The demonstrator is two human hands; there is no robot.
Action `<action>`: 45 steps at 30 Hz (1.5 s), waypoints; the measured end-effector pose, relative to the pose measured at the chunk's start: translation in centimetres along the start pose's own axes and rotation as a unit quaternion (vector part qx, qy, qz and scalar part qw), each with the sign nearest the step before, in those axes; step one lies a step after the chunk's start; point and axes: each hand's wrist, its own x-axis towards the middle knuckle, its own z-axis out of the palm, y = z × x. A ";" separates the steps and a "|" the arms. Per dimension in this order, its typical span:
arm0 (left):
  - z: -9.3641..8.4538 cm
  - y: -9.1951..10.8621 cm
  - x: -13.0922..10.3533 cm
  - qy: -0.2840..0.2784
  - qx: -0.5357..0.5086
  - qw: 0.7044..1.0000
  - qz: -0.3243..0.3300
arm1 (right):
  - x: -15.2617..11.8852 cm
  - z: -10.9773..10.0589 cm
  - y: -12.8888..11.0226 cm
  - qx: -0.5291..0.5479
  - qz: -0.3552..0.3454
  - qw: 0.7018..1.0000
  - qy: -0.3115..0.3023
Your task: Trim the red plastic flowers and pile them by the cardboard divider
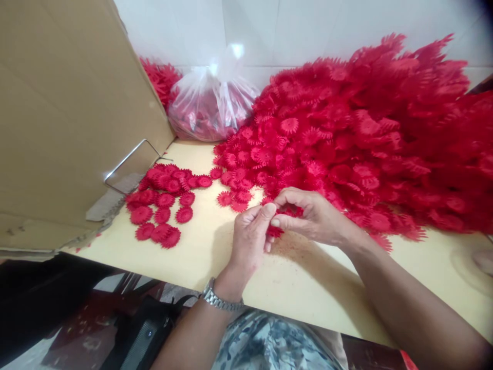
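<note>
Red piece (275, 233), partly hidden, between left hand (250, 236) and right hand (310, 216)

A silver-coloured wristwatch (222, 299) with a linked metal bracelet circles the left wrist (230, 281) at lower centre, both forearms (190, 336) are bare, and a softly creased garment (269, 343) mottled in whitish grey, blue-grey and darker slate shows along the bottom centre edge.
</note>
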 end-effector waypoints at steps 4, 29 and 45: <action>0.1 -0.2 -0.1 -0.059 0.004 0.998 -0.008 | 0.0 0.0 0.0 -0.070 0.004 0.994 0.081; -0.1 0.1 0.1 0.028 0.025 0.999 0.019 | 0.0 0.2 0.2 -0.085 -0.087 0.991 0.057; 0.2 -0.2 0.0 -0.099 0.002 0.995 0.001 | -0.1 0.3 0.0 -0.233 -0.064 0.959 0.145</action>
